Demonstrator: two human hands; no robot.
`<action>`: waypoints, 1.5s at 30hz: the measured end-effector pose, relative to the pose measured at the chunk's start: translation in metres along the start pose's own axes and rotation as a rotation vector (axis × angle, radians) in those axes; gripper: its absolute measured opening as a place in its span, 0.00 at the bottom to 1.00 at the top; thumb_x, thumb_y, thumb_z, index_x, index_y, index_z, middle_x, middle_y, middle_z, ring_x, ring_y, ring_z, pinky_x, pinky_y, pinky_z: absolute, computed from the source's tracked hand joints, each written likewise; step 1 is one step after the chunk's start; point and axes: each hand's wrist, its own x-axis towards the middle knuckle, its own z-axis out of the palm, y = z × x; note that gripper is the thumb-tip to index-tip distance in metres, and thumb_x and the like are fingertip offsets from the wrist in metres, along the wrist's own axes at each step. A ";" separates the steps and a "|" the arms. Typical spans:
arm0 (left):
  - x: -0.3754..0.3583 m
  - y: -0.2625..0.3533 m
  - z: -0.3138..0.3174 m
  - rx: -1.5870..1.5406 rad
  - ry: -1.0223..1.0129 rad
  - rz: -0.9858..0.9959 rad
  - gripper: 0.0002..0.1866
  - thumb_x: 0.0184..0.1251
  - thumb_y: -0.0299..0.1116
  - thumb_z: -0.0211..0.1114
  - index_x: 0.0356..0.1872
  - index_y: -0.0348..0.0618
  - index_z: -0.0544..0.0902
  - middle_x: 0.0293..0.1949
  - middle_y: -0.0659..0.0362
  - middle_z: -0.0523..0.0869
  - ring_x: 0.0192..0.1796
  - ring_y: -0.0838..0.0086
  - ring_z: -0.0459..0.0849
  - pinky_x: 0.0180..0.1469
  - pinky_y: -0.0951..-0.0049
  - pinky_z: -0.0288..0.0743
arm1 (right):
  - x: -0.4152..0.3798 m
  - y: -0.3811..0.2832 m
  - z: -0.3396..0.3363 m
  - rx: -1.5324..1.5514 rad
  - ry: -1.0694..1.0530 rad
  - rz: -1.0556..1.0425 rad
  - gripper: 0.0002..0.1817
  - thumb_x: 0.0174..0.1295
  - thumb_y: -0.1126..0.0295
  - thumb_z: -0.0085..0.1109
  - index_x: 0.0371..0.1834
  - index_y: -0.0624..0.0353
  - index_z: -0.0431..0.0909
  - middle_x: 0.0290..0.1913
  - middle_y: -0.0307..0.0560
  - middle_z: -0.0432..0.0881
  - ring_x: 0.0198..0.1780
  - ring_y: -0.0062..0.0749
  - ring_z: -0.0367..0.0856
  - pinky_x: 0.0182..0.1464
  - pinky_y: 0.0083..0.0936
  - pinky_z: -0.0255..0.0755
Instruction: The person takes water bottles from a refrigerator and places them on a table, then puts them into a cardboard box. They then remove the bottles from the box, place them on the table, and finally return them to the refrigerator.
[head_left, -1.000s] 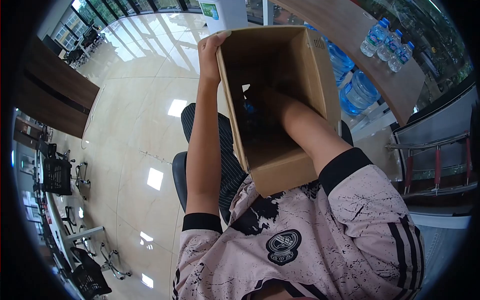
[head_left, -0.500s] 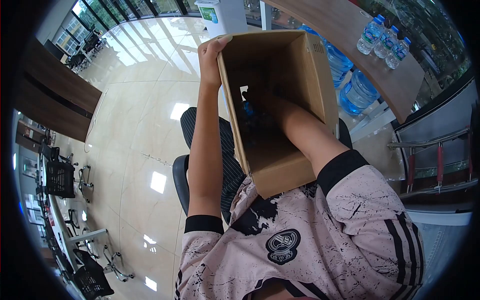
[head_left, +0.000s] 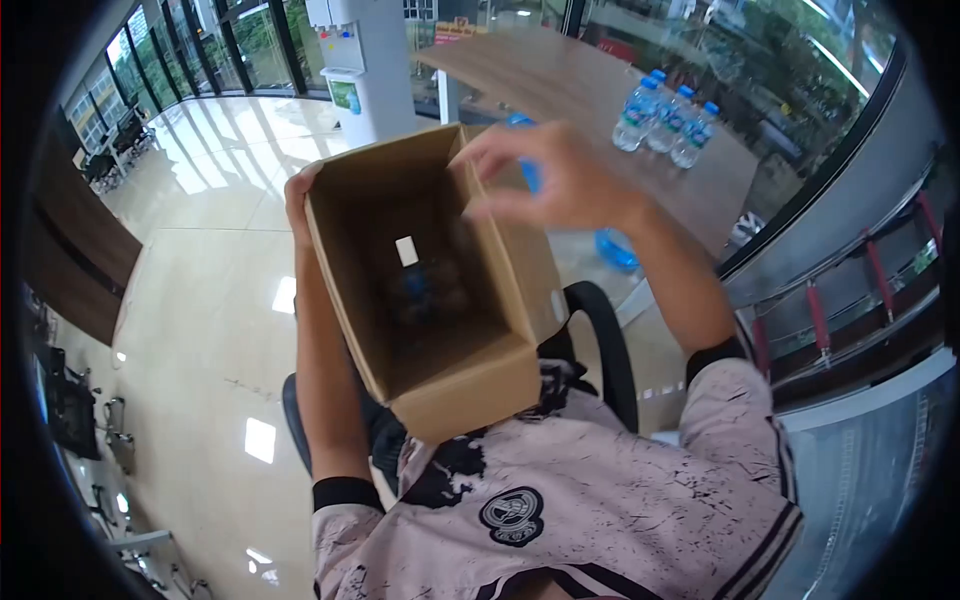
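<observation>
An open cardboard box [head_left: 470,390] rests on the lap, its opening turned up toward the camera. My left hand [head_left: 301,200] grips the box's far left corner, fingers wrapped over the rim. Above the right rim is my right hand [head_left: 540,180], slightly blurred, its fingers apart and holding nothing. Deep inside the box, in shadow, lies a clear bottle with a blue cap [head_left: 416,282], its outline hard to make out. Near it, a small bright opening [head_left: 405,251] shows in the box. Three water bottles [head_left: 664,122] with blue caps stand on the wooden table [head_left: 560,85].
A white water dispenser [head_left: 365,90] stands beyond the box. Partly hidden under the table is a large blue water jug [head_left: 617,250]. A black chair armrest [head_left: 607,350] curves beside the box. A rack with red bars [head_left: 818,318] is at the right.
My right hand has come out of the box and is now above its right rim with fingers apart. The view has shifted, and the box appears lower and further left, still held by my left hand.
</observation>
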 end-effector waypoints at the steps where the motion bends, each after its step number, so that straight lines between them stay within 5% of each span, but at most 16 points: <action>1: 0.000 -0.004 -0.014 -0.035 0.070 -0.045 0.28 0.64 0.48 0.38 0.46 0.30 0.76 0.41 0.49 0.81 0.43 0.63 0.78 0.49 0.66 0.72 | -0.011 0.022 -0.016 -0.035 0.231 0.058 0.18 0.51 0.64 0.66 0.42 0.61 0.76 0.33 0.44 0.82 0.36 0.28 0.81 0.39 0.26 0.72; 3: -0.006 -0.012 -0.048 -0.057 0.136 -0.081 0.29 0.63 0.48 0.39 0.45 0.30 0.76 0.41 0.49 0.82 0.43 0.64 0.79 0.49 0.67 0.72 | -0.039 0.091 -0.033 -0.093 0.676 0.197 0.18 0.51 0.64 0.67 0.42 0.61 0.76 0.31 0.41 0.81 0.33 0.23 0.79 0.38 0.25 0.71; 4: -0.008 -0.020 -0.067 0.207 0.199 -0.050 0.29 0.63 0.48 0.39 0.44 0.31 0.76 0.40 0.49 0.82 0.42 0.65 0.79 0.49 0.68 0.72 | -0.057 0.129 -0.039 -0.123 0.887 0.288 0.19 0.51 0.64 0.67 0.42 0.62 0.75 0.30 0.40 0.81 0.32 0.22 0.78 0.39 0.25 0.71; 6: 0.002 -0.024 -0.063 0.459 0.244 -0.002 0.29 0.63 0.49 0.39 0.44 0.31 0.77 0.39 0.50 0.82 0.42 0.66 0.79 0.48 0.68 0.71 | -0.100 0.211 -0.045 -0.225 1.066 0.549 0.27 0.47 0.58 0.70 0.44 0.65 0.73 0.32 0.44 0.79 0.34 0.27 0.77 0.39 0.25 0.71; 9: 0.003 -0.005 0.004 0.026 0.264 -0.174 0.26 0.63 0.46 0.43 0.42 0.31 0.77 0.37 0.50 0.82 0.40 0.67 0.79 0.46 0.70 0.71 | -0.121 0.233 -0.026 -0.497 1.071 0.766 0.38 0.40 0.51 0.73 0.49 0.66 0.69 0.39 0.50 0.76 0.41 0.34 0.76 0.44 0.30 0.71; 13: 0.002 -0.013 -0.004 0.094 0.251 -0.151 0.26 0.62 0.46 0.44 0.42 0.29 0.77 0.38 0.49 0.82 0.41 0.66 0.79 0.47 0.69 0.72 | -0.103 0.262 -0.012 -0.600 1.172 0.913 0.45 0.37 0.47 0.72 0.55 0.65 0.64 0.49 0.57 0.70 0.54 0.48 0.70 0.54 0.39 0.66; 16: 0.004 -0.018 -0.005 0.104 0.232 -0.139 0.28 0.63 0.46 0.44 0.42 0.26 0.78 0.38 0.47 0.82 0.41 0.65 0.80 0.47 0.69 0.72 | -0.083 0.269 -0.011 -0.719 1.153 1.070 0.46 0.38 0.46 0.72 0.55 0.65 0.62 0.52 0.58 0.67 0.58 0.48 0.66 0.55 0.42 0.66; 21: 0.006 -0.020 0.005 0.214 0.196 -0.082 0.31 0.61 0.49 0.46 0.40 0.22 0.78 0.37 0.45 0.83 0.38 0.64 0.81 0.44 0.70 0.74 | -0.068 0.285 -0.017 -0.626 1.082 1.312 0.45 0.36 0.46 0.72 0.54 0.64 0.66 0.48 0.59 0.76 0.49 0.53 0.76 0.51 0.42 0.71; 25: 0.010 -0.017 -0.002 0.293 0.226 -0.114 0.26 0.56 0.44 0.51 0.36 0.24 0.81 0.33 0.49 0.84 0.36 0.70 0.82 0.40 0.74 0.75 | -0.072 0.304 -0.023 -0.453 1.081 1.240 0.38 0.34 0.48 0.73 0.44 0.67 0.74 0.43 0.61 0.80 0.46 0.52 0.79 0.48 0.40 0.72; 30: 0.010 -0.027 -0.017 0.308 0.368 -0.054 0.16 0.56 0.36 0.54 0.31 0.31 0.83 0.27 0.57 0.83 0.28 0.76 0.79 0.33 0.78 0.72 | -0.065 0.297 -0.036 -0.401 0.929 0.820 0.34 0.35 0.56 0.76 0.43 0.68 0.76 0.39 0.55 0.82 0.42 0.43 0.81 0.47 0.33 0.73; 32: 0.013 -0.025 -0.014 0.330 0.336 -0.095 0.15 0.57 0.35 0.54 0.26 0.32 0.82 0.23 0.61 0.80 0.25 0.80 0.76 0.29 0.79 0.70 | -0.048 0.258 -0.040 0.164 0.929 0.533 0.29 0.38 0.66 0.76 0.45 0.65 0.75 0.41 0.49 0.81 0.41 0.32 0.80 0.46 0.26 0.73; 34: 0.015 -0.025 -0.013 0.375 0.317 -0.069 0.14 0.58 0.35 0.54 0.22 0.35 0.80 0.20 0.64 0.77 0.22 0.83 0.73 0.26 0.81 0.66 | -0.022 0.198 -0.046 0.305 0.822 0.221 0.30 0.40 0.73 0.75 0.48 0.64 0.72 0.44 0.45 0.78 0.44 0.25 0.77 0.47 0.22 0.73; 37: 0.015 -0.028 -0.013 0.363 0.338 -0.085 0.15 0.59 0.36 0.53 0.20 0.36 0.78 0.19 0.65 0.76 0.20 0.84 0.71 0.25 0.81 0.64 | 0.001 0.110 -0.054 0.319 0.695 0.091 0.36 0.38 0.73 0.76 0.53 0.64 0.68 0.47 0.46 0.76 0.48 0.29 0.76 0.52 0.26 0.71; 42: 0.015 -0.018 -0.001 0.424 0.354 -0.089 0.15 0.59 0.36 0.52 0.20 0.37 0.78 0.18 0.65 0.76 0.20 0.83 0.71 0.25 0.81 0.64 | 0.012 0.010 -0.031 0.222 0.179 -0.136 0.41 0.36 0.73 0.77 0.56 0.64 0.65 0.49 0.47 0.75 0.54 0.35 0.74 0.59 0.32 0.66; 44: 0.012 -0.016 -0.004 0.390 0.335 -0.052 0.15 0.59 0.37 0.52 0.20 0.36 0.78 0.18 0.65 0.76 0.20 0.83 0.72 0.25 0.81 0.65 | 0.015 0.002 -0.015 0.149 0.204 -0.204 0.40 0.35 0.68 0.78 0.54 0.64 0.67 0.46 0.47 0.77 0.49 0.33 0.77 0.54 0.30 0.69; 45: 0.010 -0.017 -0.012 0.428 0.326 -0.045 0.16 0.60 0.37 0.52 0.20 0.36 0.78 0.17 0.64 0.76 0.20 0.82 0.72 0.25 0.81 0.65 | 0.021 -0.020 -0.013 0.022 0.025 -0.259 0.39 0.36 0.66 0.77 0.54 0.63 0.68 0.43 0.47 0.78 0.47 0.33 0.78 0.51 0.30 0.70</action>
